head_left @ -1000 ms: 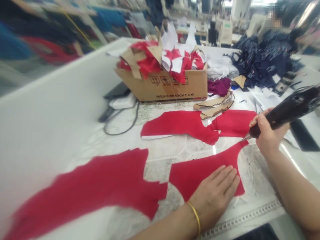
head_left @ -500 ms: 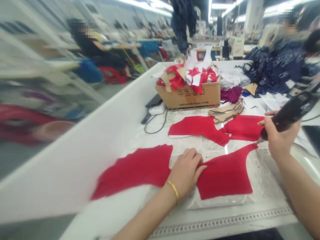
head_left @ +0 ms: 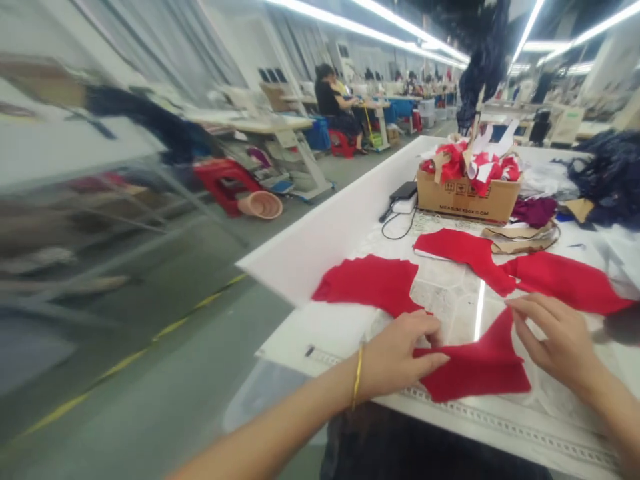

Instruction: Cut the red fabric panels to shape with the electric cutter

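Note:
My left hand (head_left: 406, 350) has its thumb and curled fingers closed on the left edge of a red fabric piece (head_left: 475, 373) near the table's front edge. At the narrow upper corner of that piece, the thumb and forefinger of my right hand (head_left: 563, 343) pinch the fabric. A second red fabric piece (head_left: 370, 283) lies to the left, partly behind my left hand. Farther back lie two more red pieces, one on the left (head_left: 455, 250) and one on the right (head_left: 565, 280). A dark, blurred object (head_left: 623, 330) shows at the right edge, beyond my right hand.
A cardboard box (head_left: 465, 200) of red and white scraps stands at the back, beside a black device (head_left: 403, 193) with a cable. Tan strips (head_left: 525, 239), purple cloth (head_left: 535, 211) and dark cloth (head_left: 613, 177) lie nearby. A white side panel (head_left: 320, 230) borders the table. Someone sits farther off (head_left: 330, 100).
My right hand has let go of the black handheld tool with the thin metal tip and taken the fabric's corner. The red piece is now closer to the front edge. The view has swung left.

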The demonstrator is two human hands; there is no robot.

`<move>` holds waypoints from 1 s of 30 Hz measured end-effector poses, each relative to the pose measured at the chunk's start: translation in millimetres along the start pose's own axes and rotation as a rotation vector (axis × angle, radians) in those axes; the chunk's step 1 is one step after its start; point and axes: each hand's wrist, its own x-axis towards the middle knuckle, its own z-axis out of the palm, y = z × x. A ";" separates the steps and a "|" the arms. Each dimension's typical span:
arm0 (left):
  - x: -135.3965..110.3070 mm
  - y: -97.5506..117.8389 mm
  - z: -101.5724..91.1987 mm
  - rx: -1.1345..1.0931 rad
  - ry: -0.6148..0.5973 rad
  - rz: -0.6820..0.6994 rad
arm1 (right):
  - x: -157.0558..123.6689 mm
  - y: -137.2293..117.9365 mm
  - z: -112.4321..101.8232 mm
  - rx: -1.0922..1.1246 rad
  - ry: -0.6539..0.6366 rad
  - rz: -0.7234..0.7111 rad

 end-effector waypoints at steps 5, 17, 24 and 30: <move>-23.2 -8.9 -13.5 0.053 0.038 -0.042 | 8.5 9.9 25.8 -0.172 -0.573 0.149; -16.5 -59.0 -100.8 0.734 0.315 0.060 | 55.2 -31.0 34.2 -0.042 -0.106 0.029; -20.1 -99.0 -107.4 0.980 0.448 0.066 | 42.6 -77.7 70.6 -0.060 -0.129 -0.272; -36.7 -147.1 -76.8 1.031 0.376 -0.014 | 11.9 -68.5 71.9 -0.139 -0.705 -0.210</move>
